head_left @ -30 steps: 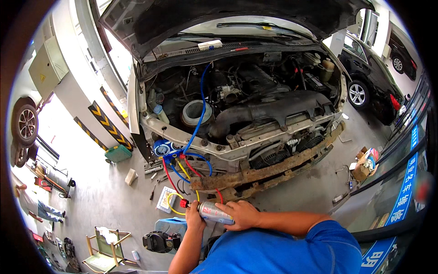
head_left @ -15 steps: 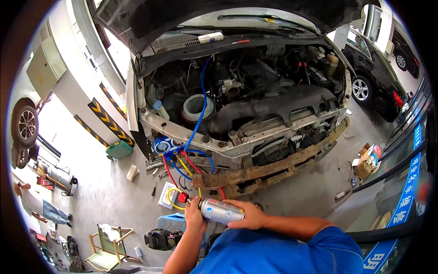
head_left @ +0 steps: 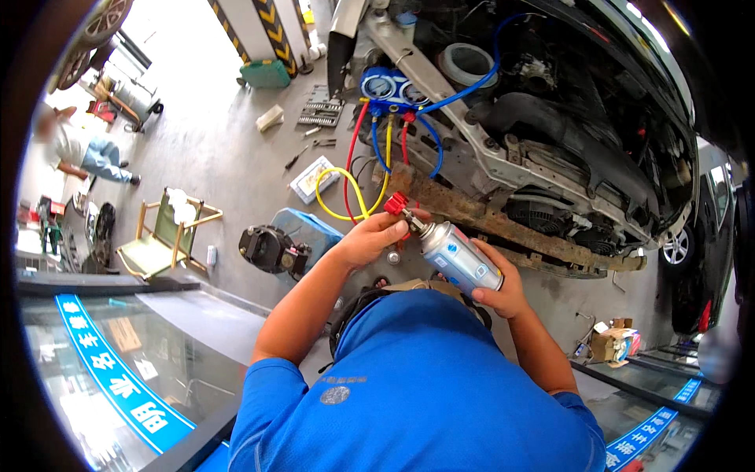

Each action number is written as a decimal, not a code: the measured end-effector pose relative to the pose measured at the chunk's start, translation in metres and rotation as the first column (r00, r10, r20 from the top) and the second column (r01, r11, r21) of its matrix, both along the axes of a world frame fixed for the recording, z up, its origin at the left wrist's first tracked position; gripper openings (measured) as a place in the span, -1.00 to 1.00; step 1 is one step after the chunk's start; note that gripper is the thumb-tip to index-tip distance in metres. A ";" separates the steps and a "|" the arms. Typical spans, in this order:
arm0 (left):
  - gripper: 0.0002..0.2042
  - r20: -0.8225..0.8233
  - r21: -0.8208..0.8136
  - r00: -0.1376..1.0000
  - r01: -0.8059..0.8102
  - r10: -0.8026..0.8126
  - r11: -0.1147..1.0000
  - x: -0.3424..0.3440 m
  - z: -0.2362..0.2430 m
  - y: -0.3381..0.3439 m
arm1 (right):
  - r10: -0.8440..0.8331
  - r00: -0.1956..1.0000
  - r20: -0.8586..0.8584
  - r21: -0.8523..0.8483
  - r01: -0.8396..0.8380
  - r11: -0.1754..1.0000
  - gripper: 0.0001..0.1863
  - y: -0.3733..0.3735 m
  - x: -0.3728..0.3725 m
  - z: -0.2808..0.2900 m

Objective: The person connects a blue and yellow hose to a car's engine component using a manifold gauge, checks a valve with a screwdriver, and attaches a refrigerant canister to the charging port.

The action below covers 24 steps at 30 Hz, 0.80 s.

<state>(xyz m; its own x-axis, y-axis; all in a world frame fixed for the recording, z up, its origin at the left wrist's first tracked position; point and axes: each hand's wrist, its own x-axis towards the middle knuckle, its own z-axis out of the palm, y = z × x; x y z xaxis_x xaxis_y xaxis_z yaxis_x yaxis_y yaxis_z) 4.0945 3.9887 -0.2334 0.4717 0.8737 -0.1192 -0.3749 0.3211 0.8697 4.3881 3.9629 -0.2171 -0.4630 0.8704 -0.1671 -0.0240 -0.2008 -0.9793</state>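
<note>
A silver cylindrical metal can with a blue label [head_left: 460, 257] is held in the grip of the right hand [head_left: 503, 287], whose fingers are wrapped around its lower end, near the middle of the scene. The red valve fitting [head_left: 397, 204] at the can's top is pinched by the left hand [head_left: 370, 238], closed on it. A yellow hose [head_left: 346, 185] is seen looping just left of the fitting. Farther off, a blue twin-dial gauge set [head_left: 387, 88] is hung on the open engine bay of a vehicle [head_left: 550, 126]. A black pump unit [head_left: 269, 248] is seen on the grey concrete floor [head_left: 212, 149] to the left.
</note>
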 end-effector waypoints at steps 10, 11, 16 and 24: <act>-0.59 -0.175 0.127 0.976 -0.111 0.132 0.986 0.002 0.002 -0.011 | 0.022 0.999 0.035 0.001 -0.022 1.000 0.04 -0.003 -0.011 0.004; -0.60 -0.172 0.123 0.977 -0.103 0.123 0.987 0.000 0.003 -0.012 | 0.008 1.000 0.024 -0.008 -0.008 1.000 0.04 -0.004 -0.015 0.005; -0.64 -0.140 0.057 0.983 -0.111 0.118 0.992 -0.001 -0.006 -0.015 | 0.055 0.995 0.079 0.031 -0.058 0.998 0.02 -0.006 -0.010 -0.002; -0.62 0.045 -0.055 0.994 -0.093 0.095 0.994 0.005 -0.024 -0.031 | 0.103 0.995 -0.009 -0.077 -0.104 0.992 0.00 -0.011 -0.010 -0.001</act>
<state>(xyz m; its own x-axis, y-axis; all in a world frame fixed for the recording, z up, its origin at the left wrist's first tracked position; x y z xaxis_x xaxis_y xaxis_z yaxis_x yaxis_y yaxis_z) 4.0993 3.9574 -0.2570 0.3939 0.9075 -0.1457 -0.4459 0.3273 0.8331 4.3783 3.9517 -0.2177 -0.5510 0.8025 -0.2291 -0.0043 -0.2772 -0.9608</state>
